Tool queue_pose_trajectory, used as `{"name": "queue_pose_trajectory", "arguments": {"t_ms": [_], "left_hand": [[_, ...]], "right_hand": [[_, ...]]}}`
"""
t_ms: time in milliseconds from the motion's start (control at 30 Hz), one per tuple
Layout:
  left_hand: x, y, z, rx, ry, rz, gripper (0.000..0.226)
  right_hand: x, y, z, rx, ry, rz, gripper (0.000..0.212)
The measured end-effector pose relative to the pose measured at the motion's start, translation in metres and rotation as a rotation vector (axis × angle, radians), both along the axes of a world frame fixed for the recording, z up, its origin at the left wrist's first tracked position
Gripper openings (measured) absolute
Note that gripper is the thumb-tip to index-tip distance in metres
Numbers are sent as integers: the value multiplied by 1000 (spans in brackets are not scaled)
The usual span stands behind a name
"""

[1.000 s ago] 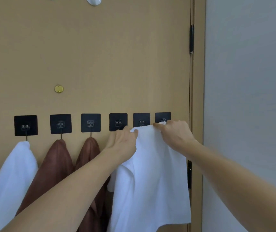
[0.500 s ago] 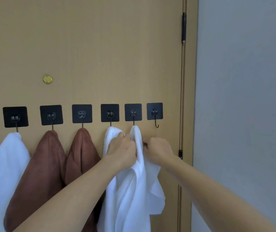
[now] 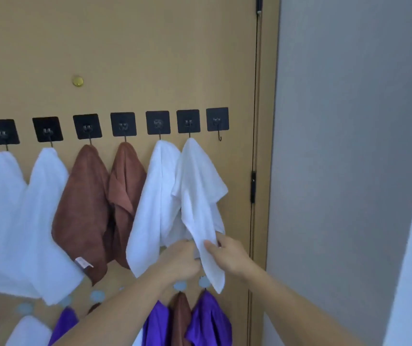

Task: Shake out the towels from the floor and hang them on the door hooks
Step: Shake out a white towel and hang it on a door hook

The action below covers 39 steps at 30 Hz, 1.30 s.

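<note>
From the head camera, a tan door [image 3: 130, 58] carries a row of black square hooks. A white towel [image 3: 197, 186] hangs from the second hook from the right [image 3: 188, 121], beside another white towel [image 3: 155, 196] on its left. The far-right hook [image 3: 217, 119] is bare. Further left hang two brown towels [image 3: 92, 201] and more white ones. The left brown towel bears a small white label [image 3: 83, 262]; its print is too blurred to read.

The right hand [image 3: 227, 255] pinches the lower tail of the hung white towel between thumb and fingers. The left hand [image 3: 180, 260] is just beside it at the towel's lower edge, fingers curled; its grip is hidden.

Half a second ago both hands were bunched high at the towel just under the hook; they are now low, and a lower row with purple towels [image 3: 207, 318] has come into view.
</note>
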State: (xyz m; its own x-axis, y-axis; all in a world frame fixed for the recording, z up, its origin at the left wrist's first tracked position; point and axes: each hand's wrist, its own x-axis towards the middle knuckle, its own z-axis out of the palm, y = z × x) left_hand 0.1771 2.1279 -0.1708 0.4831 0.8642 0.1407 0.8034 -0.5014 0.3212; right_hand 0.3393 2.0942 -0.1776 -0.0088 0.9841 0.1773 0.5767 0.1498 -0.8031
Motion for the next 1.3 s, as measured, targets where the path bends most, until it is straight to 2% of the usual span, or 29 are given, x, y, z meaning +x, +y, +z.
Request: {"name": "queue_pose_trajectory", "arguments": {"t_ms": [133, 267, 367, 467, 567, 767, 900, 1000, 1167, 1300], "left_hand": [[14, -41, -62, -44, 74, 56, 34], [35, -81, -127, -90, 132, 14, 50], [45, -108, -186, -214, 229, -39, 50], [60, -134, -240, -301, 400, -130, 45], [85, -163, -287, -400, 498, -234, 45], [155, -228, -364, -616, 563, -502, 50], [198, -281, -406, -637, 623, -704, 49], [220, -315, -438, -671, 677, -801, 50], [242, -356, -497, -729, 695, -871, 45], [248, -373, -561, -743, 701, -785, 43]], "right_hand": [[16, -46, -84, -127, -21, -19, 31], [28, -91, -168, -263, -146, -47, 51], [32, -132, -231, -414, -217, -63, 46], [38, -181, -293, -577, -277, -75, 53], [52, -236, -341, -717, -279, -176, 36], [92, -352, -401, -881, -150, -441, 52], [111, -426, -431, -992, -76, -628, 44], [118, -467, -454, -1069, 31, -744, 47], [120, -506, -509, -1135, 213, -872, 54], [118, -522, -576, -1150, 318, -934, 52]]}}
